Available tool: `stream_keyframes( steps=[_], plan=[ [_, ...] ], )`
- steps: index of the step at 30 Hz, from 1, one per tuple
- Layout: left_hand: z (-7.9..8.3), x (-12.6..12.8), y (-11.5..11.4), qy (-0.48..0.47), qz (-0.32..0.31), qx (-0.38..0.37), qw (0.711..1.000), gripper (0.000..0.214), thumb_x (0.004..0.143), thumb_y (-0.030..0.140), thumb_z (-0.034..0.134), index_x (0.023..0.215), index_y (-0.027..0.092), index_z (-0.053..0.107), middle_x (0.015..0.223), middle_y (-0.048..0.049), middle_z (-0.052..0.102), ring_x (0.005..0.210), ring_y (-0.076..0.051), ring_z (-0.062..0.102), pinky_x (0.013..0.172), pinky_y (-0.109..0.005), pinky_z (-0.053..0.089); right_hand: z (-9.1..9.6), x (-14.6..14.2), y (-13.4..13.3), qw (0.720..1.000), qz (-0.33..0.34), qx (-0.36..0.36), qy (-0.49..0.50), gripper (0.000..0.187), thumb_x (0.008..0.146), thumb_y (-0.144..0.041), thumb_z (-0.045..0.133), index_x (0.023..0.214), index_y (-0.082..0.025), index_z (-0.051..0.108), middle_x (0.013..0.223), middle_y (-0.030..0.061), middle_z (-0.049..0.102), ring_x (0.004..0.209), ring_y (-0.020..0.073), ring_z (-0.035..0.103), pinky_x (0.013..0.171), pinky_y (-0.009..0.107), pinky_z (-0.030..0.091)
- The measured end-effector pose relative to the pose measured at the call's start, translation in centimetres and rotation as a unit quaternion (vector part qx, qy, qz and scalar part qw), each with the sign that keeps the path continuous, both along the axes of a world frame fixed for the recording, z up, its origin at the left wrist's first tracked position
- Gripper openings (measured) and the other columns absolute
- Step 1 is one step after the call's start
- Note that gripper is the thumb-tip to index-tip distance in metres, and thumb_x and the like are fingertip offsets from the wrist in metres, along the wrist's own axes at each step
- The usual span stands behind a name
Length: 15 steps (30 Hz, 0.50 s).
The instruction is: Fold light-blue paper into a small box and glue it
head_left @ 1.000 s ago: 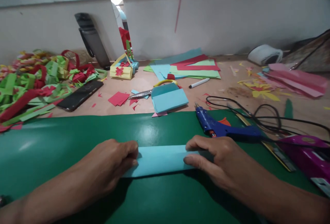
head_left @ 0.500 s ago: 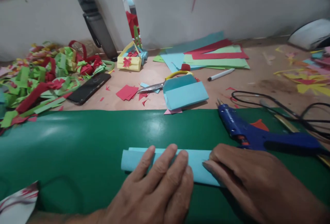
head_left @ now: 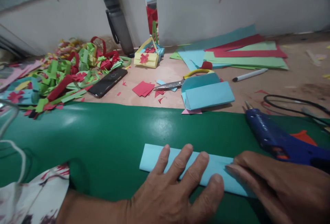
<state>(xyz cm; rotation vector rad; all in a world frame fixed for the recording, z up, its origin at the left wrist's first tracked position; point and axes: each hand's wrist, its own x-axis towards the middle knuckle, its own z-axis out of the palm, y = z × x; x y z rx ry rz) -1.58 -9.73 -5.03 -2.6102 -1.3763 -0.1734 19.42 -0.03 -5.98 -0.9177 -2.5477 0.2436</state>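
A long folded strip of light blue paper (head_left: 152,156) lies flat on the green mat (head_left: 103,134). My left hand (head_left: 175,186) rests on the strip's middle with its fingers spread and stretched out flat. My right hand (head_left: 281,186) presses down on the strip's right end, fingers held together and flat on the paper. A blue glue gun (head_left: 278,140) lies on the mat just beyond my right hand.
Behind the mat lie a folded blue paper envelope (head_left: 206,93), scissors (head_left: 177,82), red scraps (head_left: 143,88), a black phone (head_left: 108,82), a white marker (head_left: 249,75) and coloured sheets (head_left: 242,54). Paper strips are heaped at left (head_left: 59,76). A dark bottle (head_left: 117,19) and small yellow basket (head_left: 146,58) stand near the wall.
My left hand went from a closed grip on the strip's left end to lying flat with spread fingers on its middle. The strip now lies pressed flatter. The view shifted left.
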Motion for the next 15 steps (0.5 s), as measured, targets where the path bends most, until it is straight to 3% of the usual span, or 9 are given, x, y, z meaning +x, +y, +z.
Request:
stream_keyframes(
  steps=[3, 15],
  plan=[
    [0.09, -0.03, 0.1, 0.0, 0.004, -0.008, 1.0, 0.041, 0.092, 0.021, 0.037, 0.132, 0.022, 0.039, 0.14, -0.0119, 0.039, 0.125, -0.036, 0.038, 0.086, -0.057, 0.046, -0.23, 0.18, 0.17, 0.997, 0.014, 0.005, -0.078, 0.03, 0.091, -0.033, 0.037, 0.064, -0.023, 0.045, 0.049, -0.0046, 0.044, 0.04, 0.0109, 0.046, 0.045, 0.028, 0.027],
    [0.02, -0.25, 0.16, -0.018, 0.015, -0.055, 0.998, 0.045, 0.093, 0.028, 0.033, 0.138, 0.02, 0.03, 0.145, -0.0146, 0.03, 0.129, -0.039, 0.03, 0.089, -0.062, 0.04, -0.2, 0.28, 0.33, 0.996, 0.001, 0.034, -0.085, 0.031, 0.091, -0.037, 0.034, 0.066, -0.023, 0.047, 0.051, -0.0026, 0.048, 0.038, 0.0139, 0.048, 0.044, 0.029, 0.027]
  ],
)
